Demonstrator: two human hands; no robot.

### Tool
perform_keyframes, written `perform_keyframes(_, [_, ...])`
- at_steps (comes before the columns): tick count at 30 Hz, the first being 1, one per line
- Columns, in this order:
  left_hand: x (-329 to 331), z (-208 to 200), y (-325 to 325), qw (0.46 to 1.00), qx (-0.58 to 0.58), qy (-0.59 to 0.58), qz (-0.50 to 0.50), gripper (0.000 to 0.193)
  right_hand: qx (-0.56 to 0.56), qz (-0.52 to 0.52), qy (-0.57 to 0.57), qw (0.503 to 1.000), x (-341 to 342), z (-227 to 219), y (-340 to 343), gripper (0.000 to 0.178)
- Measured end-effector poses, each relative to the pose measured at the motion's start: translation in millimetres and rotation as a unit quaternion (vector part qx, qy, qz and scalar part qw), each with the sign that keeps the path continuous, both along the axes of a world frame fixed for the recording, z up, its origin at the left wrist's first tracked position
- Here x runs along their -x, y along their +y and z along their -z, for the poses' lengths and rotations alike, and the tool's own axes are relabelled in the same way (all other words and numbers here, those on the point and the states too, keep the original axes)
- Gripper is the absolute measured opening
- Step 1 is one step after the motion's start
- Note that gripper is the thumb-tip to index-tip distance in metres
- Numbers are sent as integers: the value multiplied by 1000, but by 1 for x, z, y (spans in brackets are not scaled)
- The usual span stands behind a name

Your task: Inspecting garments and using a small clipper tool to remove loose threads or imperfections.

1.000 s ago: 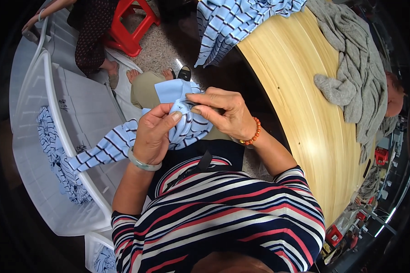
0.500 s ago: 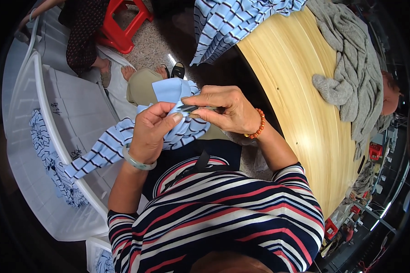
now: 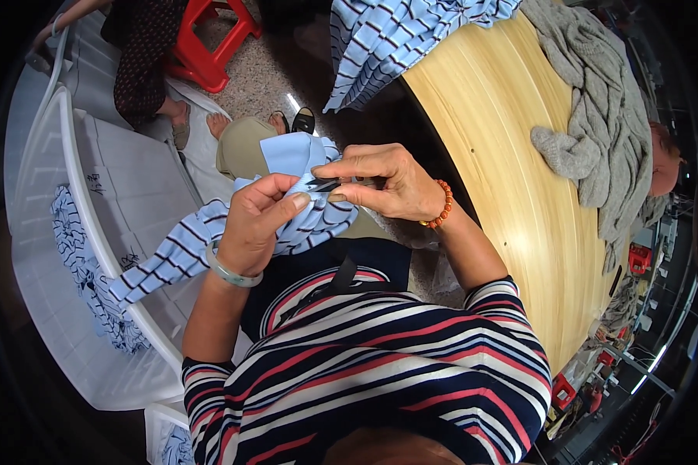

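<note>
A light blue knit garment with dark and white stripes lies over my lap, one end stretching left over the rim of a white bin. My left hand pinches its plain edge between thumb and fingers. In my right hand is a small pair of dark thread snips, squeezed between thumb and fingers. The tips of the snips point left and rest at the pinched edge, close to my left thumb. Whether a thread lies between the blades is too small to tell.
White plastic bin at left holds more striped pieces. On the right, a wooden table bears a heap of grey knitwear and another striped blue garment. A red stool and another person's leg are at the far left.
The blades of the snips have come closer together, and my right thumb and fingers have shifted slightly. My left hand keeps its pinch on the garment.
</note>
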State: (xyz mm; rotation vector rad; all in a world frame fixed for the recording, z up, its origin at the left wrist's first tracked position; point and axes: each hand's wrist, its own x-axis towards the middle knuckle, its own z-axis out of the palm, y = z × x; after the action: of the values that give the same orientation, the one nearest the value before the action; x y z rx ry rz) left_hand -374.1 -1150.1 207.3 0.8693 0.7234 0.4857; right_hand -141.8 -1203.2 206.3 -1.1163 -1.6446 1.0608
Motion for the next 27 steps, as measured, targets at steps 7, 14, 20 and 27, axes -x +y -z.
perform_keyframes(7, [-1, 1, 0, 1000, -18, 8, 13, 20, -22, -16, -18, 999, -5, -1, 2, 29])
perform_keyframes(14, [-1, 3, 0, 1000, -5, 2, 2, 20, -6, 13, -22, 1000, -8, 3, -2, 29])
perform_keyframes(20, [-5, 4, 0, 999, 41, -17, -6, 21, 7, 16, 8, 1000, 1, 5, -8, 31])
perform_keyframes(27, [-4, 3, -2, 1000, -22, 9, 7, 21, -17, 8, -15, 1000, -8, 4, -4, 32])
